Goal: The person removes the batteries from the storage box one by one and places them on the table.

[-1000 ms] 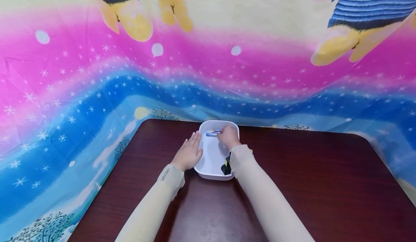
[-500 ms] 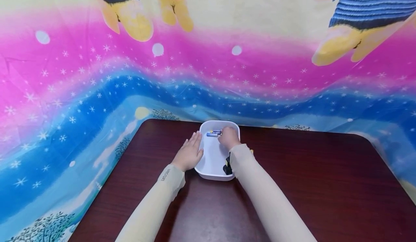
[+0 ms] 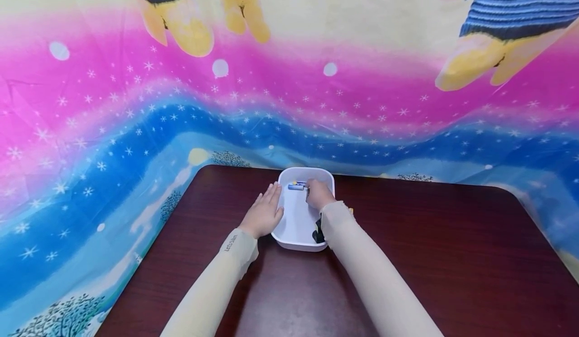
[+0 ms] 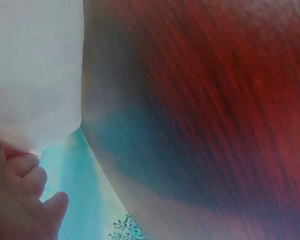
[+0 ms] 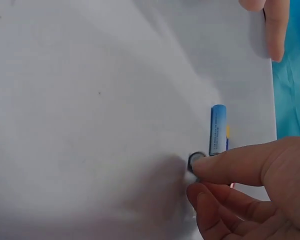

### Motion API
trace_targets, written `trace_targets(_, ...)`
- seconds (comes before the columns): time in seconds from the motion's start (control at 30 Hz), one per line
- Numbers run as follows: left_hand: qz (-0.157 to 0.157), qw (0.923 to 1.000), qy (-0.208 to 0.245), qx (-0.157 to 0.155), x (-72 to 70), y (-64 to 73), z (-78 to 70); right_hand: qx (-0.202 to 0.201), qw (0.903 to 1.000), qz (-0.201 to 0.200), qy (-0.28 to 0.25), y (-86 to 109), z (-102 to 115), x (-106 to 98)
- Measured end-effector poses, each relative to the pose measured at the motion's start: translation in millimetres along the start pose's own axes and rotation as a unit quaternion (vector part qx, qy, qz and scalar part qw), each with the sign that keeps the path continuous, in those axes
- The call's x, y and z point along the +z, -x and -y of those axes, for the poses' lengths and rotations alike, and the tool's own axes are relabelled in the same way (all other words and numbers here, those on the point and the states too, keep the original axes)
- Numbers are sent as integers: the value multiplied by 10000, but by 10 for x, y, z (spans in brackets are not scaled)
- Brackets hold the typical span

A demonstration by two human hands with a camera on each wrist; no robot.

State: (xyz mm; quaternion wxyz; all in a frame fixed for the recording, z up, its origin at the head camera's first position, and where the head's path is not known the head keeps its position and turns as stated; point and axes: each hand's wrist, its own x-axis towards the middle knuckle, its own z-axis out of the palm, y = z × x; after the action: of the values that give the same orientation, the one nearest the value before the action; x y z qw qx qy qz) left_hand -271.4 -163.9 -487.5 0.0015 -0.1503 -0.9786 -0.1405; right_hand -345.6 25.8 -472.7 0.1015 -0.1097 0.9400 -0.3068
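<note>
A white tray (image 3: 296,226) sits at the far edge of the table. My left hand (image 3: 262,215) rests along its left rim, fingers straight. My right hand (image 3: 320,194) reaches inside; thumb and fingers pinch a small round piece (image 5: 195,159) with a dark rim, mostly covered by the fingertips, its kind unclear. Right beside the pinching fingers lies a blue cylindrical battery (image 5: 218,127) on the tray floor. Behind that, a thin blue and yellow item (image 5: 228,132) is partly hidden. In the left wrist view, curled-looking fingertips (image 4: 34,180) touch the tray's outer wall.
A dark reddish-brown table (image 3: 429,246) carries the tray. A printed cloth (image 3: 289,95) hangs right behind the far edge. A black and yellow piece (image 3: 318,232) shows beside the right wrist; whether it is fixed to the wrist is unclear.
My right hand has drawn back slightly to the right, away from the battery, with a greyish piece now showing under its fingers. The left hand stays on the rim.
</note>
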Motion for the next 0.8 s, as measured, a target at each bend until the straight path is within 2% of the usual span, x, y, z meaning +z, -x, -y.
trace_targets(0.37, -56, 10000, 38, 39, -14, -1, -2, 152, 9993, 5, -327, -24, -45, 45)
trace_targets(0.67, -26, 10000, 48, 16, 3, -10, 10, 310, 9961, -224, -800, -78, -121, 123)
trace_targets(0.8, -59, 10000, 14, 18, 17, -17, 25, 517, 9930, -359, -994, -86, -116, 144)
